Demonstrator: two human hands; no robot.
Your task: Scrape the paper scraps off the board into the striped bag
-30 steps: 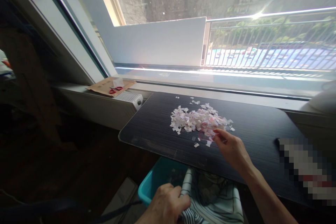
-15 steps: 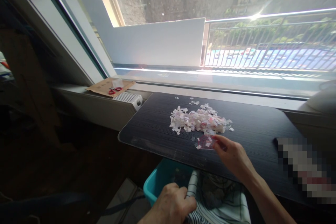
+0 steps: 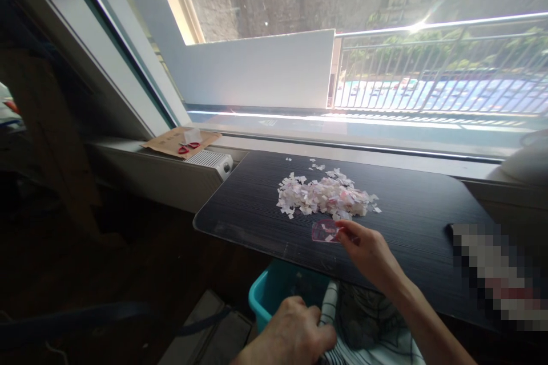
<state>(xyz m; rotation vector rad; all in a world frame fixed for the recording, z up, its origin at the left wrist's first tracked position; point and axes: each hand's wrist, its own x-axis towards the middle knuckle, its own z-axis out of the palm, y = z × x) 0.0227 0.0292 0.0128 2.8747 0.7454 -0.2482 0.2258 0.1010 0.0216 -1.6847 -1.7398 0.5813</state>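
Note:
A low heap of small white and pinkish paper pieces [image 3: 325,195] lies on the dark table [image 3: 244,199]. At the near side of the heap, my right hand [image 3: 368,242] pinches the right end of a clear pink plastic sheet [image 3: 317,232]. A few paper bits show on or behind it; I cannot tell which. Below the table's front edge, my left hand [image 3: 295,328] is closed on the rolled edge of a white cloth with dark lines [image 3: 329,301]. That cloth is at the right of a teal bin [image 3: 259,292], whose inside is dark.
Red-handled scissors [image 3: 189,147] lie on a brown paper envelope [image 3: 165,142] on the windowsill at the left. A white ridged box [image 3: 209,161] stands beside the table's far-left corner. A pixelated item [image 3: 496,274] lies on the table's right side. A window runs along the back.
My right hand has shifted slightly left with the pink plastic sheet, covering where loose bits lay. My left hand, the cloth and the teal bin have moved right.

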